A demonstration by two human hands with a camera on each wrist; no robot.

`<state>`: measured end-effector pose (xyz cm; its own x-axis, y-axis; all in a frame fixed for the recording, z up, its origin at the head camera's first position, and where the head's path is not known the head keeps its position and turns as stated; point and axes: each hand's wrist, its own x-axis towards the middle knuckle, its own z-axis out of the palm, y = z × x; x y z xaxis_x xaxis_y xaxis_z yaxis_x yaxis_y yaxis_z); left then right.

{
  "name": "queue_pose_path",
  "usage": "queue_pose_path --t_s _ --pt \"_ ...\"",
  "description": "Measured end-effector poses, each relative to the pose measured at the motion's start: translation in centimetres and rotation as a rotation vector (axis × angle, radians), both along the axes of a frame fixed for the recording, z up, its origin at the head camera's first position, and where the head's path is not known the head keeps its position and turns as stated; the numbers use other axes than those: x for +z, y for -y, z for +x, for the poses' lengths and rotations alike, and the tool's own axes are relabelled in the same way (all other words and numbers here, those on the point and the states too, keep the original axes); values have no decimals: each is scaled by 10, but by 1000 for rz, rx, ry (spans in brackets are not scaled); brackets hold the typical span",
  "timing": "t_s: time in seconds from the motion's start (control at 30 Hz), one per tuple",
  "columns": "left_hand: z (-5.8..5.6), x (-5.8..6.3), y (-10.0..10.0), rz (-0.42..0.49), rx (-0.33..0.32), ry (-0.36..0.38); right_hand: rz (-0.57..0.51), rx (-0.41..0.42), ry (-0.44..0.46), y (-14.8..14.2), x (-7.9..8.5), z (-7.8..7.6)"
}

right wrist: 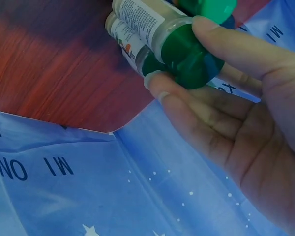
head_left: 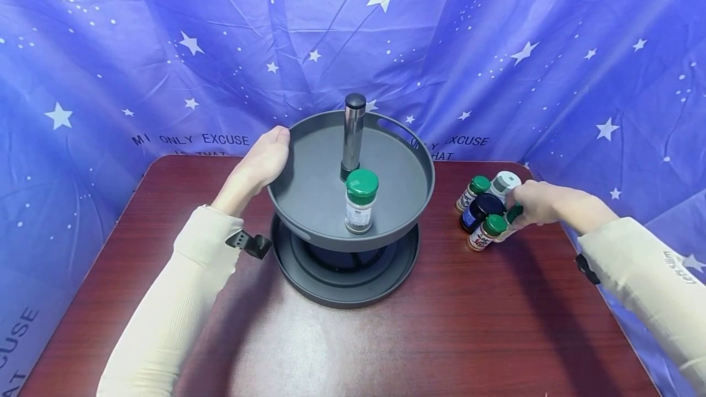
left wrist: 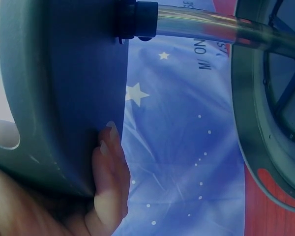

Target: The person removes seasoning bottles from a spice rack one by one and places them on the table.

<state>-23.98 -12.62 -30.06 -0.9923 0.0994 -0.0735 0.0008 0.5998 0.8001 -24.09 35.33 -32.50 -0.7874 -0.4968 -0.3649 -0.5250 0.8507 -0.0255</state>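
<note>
A grey two-tier turntable stands on the table, its round upper tray (head_left: pixel 314 170) tilted toward the front. My left hand (head_left: pixel 267 155) grips the left rim of that tray; in the left wrist view its fingers (left wrist: pixel 108 172) lie against the underside. A green-capped spice jar (head_left: pixel 360 210) stands upright on the tray, in front of the metal post (head_left: pixel 353 136). Over at the right, my right hand (head_left: pixel 537 201) pinches another spice jar (right wrist: pixel 187 54) by its green cap between thumb and fingers. Other jars stand close against it.
Beside the right hand are two green-capped jars (head_left: pixel 481 233), a dark-lidded jar (head_left: pixel 482 210) and a white-lidded one (head_left: pixel 504 182). The lower tray (head_left: pixel 344 299) sits beneath the upper one. A blue star-patterned cloth (head_left: pixel 309 29) hangs behind the table (head_left: pixel 441 323).
</note>
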Motion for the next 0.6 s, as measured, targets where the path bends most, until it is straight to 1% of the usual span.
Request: queue_pose_path --t_s 0.27,0.37,0.5,0.6 --pt "0 0 0 9 8 9 -6 -3 2 3 -6 2" --pt "1 0 0 17 8 18 -12 -44 37 4 -7 3" --pt "0 0 0 20 11 20 -27 -127 95 6 -8 5" --pt "0 0 0 12 11 14 -26 -143 114 6 -8 6"
